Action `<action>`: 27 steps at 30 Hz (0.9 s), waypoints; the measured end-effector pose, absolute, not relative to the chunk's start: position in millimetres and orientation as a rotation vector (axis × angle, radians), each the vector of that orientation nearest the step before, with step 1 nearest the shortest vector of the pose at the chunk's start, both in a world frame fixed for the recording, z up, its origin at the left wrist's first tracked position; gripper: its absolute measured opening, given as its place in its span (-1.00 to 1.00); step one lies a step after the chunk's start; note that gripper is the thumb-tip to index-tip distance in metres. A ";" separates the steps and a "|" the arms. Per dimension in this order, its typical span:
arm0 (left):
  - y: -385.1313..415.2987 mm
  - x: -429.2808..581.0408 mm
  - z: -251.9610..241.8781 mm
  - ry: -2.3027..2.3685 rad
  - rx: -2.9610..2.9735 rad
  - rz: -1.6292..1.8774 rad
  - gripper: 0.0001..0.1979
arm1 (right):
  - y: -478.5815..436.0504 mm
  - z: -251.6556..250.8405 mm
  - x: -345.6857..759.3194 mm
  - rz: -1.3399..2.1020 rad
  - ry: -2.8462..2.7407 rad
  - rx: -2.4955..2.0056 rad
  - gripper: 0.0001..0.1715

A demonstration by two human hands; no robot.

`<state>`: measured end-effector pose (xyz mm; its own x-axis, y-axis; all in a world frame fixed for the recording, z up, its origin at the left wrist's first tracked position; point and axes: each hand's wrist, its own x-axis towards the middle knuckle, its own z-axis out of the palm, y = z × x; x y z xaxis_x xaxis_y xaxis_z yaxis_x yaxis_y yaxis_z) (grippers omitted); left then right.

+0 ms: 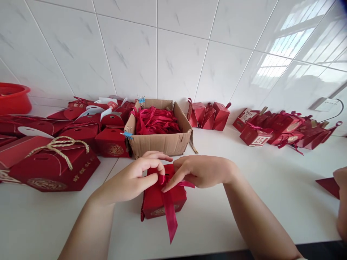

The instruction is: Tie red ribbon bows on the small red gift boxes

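A small red gift box (158, 200) stands on the white table (271, 195) in front of me. A red ribbon (170, 216) runs over its top and hangs down its front. My left hand (135, 178) pinches the ribbon at the top of the box with closed fingers. My right hand (200, 170) pinches the same ribbon from the other side, index finger pointing at the knot.
A cardboard box (162, 142) full of red ribbons sits just behind my hands. Flat and folded red boxes are piled at the left (54, 166), behind (207, 115) and at the right (287, 131). Another person's hand (342, 195) shows at the right edge. A red basin (13, 97) stands far left.
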<state>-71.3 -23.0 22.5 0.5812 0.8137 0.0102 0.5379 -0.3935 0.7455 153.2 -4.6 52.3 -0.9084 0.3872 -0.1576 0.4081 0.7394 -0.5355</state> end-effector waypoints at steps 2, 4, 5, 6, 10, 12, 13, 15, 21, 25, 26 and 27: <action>-22.6 -71.9 21.7 1.077 2.095 0.488 -0.82 | -4.0 52.0 153.2 -0.903 2.895 0.655 -0.32; -21.5 -72.8 20.9 1.077 2.087 0.487 -0.82 | -3.6 51.9 153.3 -0.910 2.895 0.646 -0.34; -20.8 -73.3 20.3 1.075 2.080 0.488 -0.82 | -3.6 52.0 153.4 -0.910 2.896 0.646 -0.34; -20.0 -73.8 19.7 1.070 2.072 0.491 -0.81 | -3.6 52.2 153.5 -0.907 2.899 0.647 -0.34; -17.4 -74.9 17.1 1.056 2.056 0.503 -0.81 | -4.3 52.6 154.0 -0.887 2.904 0.654 -0.32; -16.9 -74.7 16.4 1.060 2.053 0.509 -0.81 | -4.3 52.4 154.1 -0.885 2.907 0.649 -0.32; -16.9 -74.5 16.4 1.068 2.048 0.513 -0.81 | -4.1 52.2 154.1 -0.884 2.908 0.647 -0.32; -17.4 -74.1 16.8 1.086 2.039 0.516 -0.83 | -3.7 51.8 153.9 -0.889 2.908 0.641 -0.33; -18.4 -74.1 16.7 1.083 2.032 0.528 -0.84 | -4.3 52.4 153.2 -0.950 2.901 0.643 -0.37; -17.5 -74.1 14.5 1.072 2.027 0.540 -0.80 | -4.9 53.1 153.1 -0.956 2.902 0.648 -0.38; -17.4 -73.9 14.4 1.073 2.026 0.539 -0.80 | -4.9 53.0 153.1 -0.955 2.903 0.652 -0.38; -17.3 -73.7 14.5 1.075 2.024 0.538 -0.80 | -4.8 52.9 153.1 -0.953 2.904 0.655 -0.38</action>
